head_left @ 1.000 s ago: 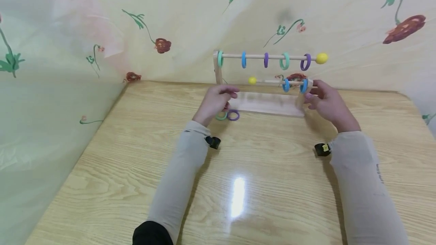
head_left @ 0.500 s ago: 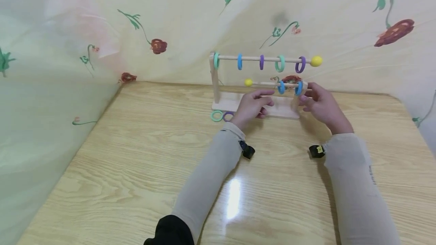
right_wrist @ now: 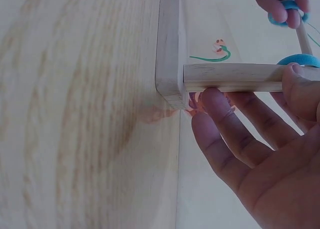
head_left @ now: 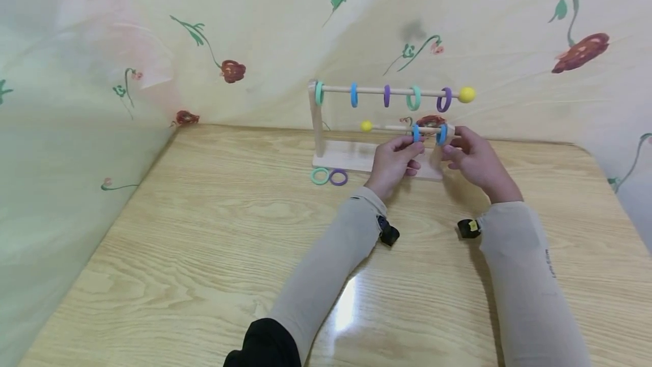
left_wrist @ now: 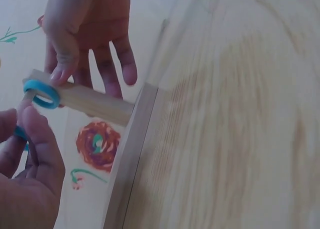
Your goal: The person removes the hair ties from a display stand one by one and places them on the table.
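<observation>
A wooden stand (head_left: 333,154) holds two horizontal rods with yellow balls at their tips. My left hand (head_left: 391,167) pinches a blue ring (left_wrist: 20,132) threaded on the lower rod. Beside it, another blue ring (head_left: 441,135) hangs on the same rod, close to the short post (right_wrist: 225,77). My right hand (head_left: 480,164) grips that post near its top, thumb on one side and fingers on the other. Along the upper rod (head_left: 370,90) hang several green, blue and purple rings, spaced apart.
A green ring (head_left: 312,176) and a purple ring (head_left: 338,184) lie flat on the wooden table (head_left: 204,214), just in front of the stand's left end. Behind the stand rises a flower-patterned sheet (head_left: 285,27).
My left hand has moved right, from near the loose rings to the lower rod, and now pinches a blue ring there. The right hand has stayed at the short post.
</observation>
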Demonstrator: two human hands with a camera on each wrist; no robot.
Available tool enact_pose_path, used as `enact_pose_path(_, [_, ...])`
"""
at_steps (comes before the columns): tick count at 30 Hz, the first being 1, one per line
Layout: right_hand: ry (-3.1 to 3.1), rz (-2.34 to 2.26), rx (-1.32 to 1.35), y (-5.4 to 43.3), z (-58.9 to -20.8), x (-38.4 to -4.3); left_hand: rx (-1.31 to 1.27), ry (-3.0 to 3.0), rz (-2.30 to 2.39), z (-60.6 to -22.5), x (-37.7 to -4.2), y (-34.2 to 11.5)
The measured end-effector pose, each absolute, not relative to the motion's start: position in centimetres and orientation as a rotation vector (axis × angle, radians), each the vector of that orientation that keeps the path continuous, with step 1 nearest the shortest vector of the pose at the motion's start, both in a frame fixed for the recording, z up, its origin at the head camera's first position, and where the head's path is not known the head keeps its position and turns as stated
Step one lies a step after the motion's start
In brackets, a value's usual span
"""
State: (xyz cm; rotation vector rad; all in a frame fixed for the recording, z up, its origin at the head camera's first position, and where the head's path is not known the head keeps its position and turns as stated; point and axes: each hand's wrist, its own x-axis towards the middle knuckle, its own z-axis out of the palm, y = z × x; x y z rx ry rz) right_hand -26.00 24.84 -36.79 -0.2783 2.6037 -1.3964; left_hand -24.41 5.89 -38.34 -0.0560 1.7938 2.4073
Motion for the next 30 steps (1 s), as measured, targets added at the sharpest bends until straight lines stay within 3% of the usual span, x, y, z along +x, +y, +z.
enact_pose_path(30, [2.593,-1.401,-0.243,24.8,-36.9,-26.0,-0.237,1.823,2.461,-38.4,-25.0,3.7])
